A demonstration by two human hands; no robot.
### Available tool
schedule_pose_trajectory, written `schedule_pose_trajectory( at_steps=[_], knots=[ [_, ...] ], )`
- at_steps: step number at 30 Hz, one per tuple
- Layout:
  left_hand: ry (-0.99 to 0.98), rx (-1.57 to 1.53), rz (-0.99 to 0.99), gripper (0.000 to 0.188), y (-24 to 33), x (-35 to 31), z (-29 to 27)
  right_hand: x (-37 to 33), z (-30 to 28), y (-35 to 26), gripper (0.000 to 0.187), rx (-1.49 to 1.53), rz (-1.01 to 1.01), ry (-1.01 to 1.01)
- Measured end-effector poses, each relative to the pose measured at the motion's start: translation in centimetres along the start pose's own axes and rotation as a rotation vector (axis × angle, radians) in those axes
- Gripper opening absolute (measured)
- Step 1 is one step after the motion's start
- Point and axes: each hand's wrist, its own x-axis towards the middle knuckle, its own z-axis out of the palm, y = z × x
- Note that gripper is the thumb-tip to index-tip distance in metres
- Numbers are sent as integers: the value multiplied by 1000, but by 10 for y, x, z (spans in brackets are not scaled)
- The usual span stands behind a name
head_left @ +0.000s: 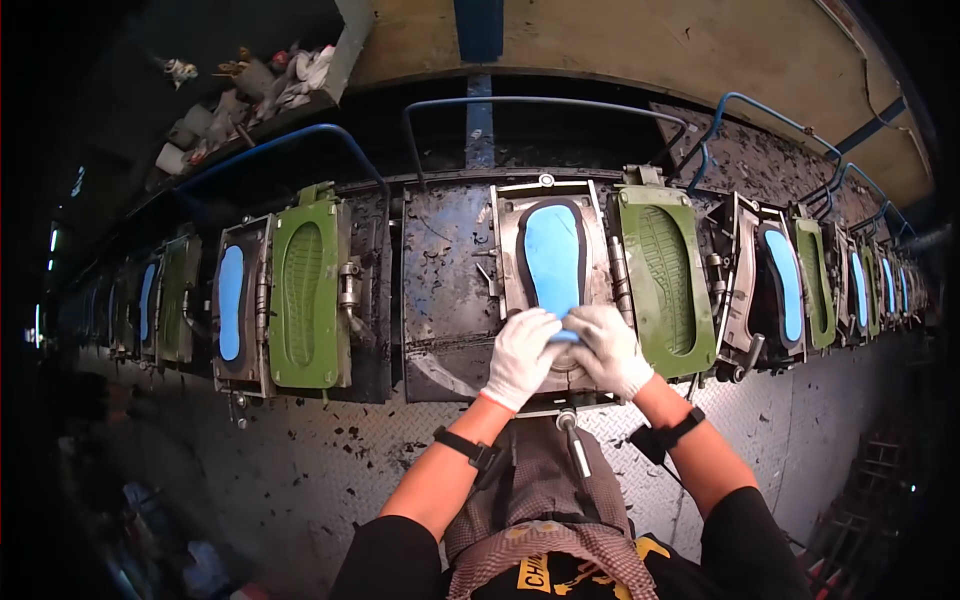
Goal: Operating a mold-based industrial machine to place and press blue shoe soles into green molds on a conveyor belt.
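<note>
Along a dim, scrap-strewn mould line [440, 300], both gloved hands, left hand [521, 357] and right hand [608, 350], grip clenched, pinch a blue sole [553, 258].

Long dark metal bench [445, 290] runs nine to three o'clock, scuffed and strewn with black scraps; dead centre sits an open steel mould [515, 225] cradling a blue sole [553, 255]; its green lid [665, 280] lies open at three o'clock; another green lid [305, 295] at nine, a blue-filled mould [231, 300] just beside it.
</note>
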Motion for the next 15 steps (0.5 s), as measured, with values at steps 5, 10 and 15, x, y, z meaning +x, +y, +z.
schedule_pose_trajectory(
  at_steps=[5,10,15],
  knots=[
    [7,-14,-300,13,12,1,5,15,40,20,17,117,169,188],
    [-69,-46,-258,16,23,-2,-11,4,33,2,19,177,237,220],
    [-237,84,65,37,13,-4,-21,85,4,-13,19,-196,305,21]
  ],
)
